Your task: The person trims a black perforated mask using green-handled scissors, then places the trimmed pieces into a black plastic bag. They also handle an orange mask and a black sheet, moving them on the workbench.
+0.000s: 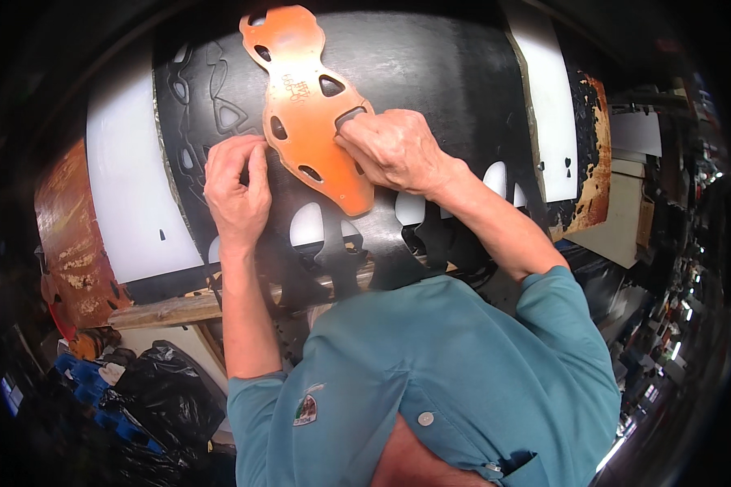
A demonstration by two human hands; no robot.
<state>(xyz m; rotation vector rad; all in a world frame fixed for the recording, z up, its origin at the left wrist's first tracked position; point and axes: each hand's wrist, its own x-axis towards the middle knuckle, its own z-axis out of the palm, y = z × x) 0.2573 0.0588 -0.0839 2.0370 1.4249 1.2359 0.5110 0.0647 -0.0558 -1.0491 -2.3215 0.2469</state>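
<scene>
An orange cutting die (311,105), a flat wavy-edged plate with several holes and marks on its face, lies on a black sheet (422,57). My left hand (240,187) is closed in a pinch, its thumb and fingertips at the die's left edge. On the opposite side, my right hand (398,150) has its fingers curled over the right edge beside a hole. Its fingertips are partly hidden. To the left of the die, the sheet bears outlines of similar shapes. Along its near edge are cut-out openings with white showing through.
White boards (130,170) flank the sheet, with another white board (548,105) at the right. A wooden rail (170,311) runs along the near edge. Black plastic bags (170,385) and a blue crate (81,377) sit at lower left.
</scene>
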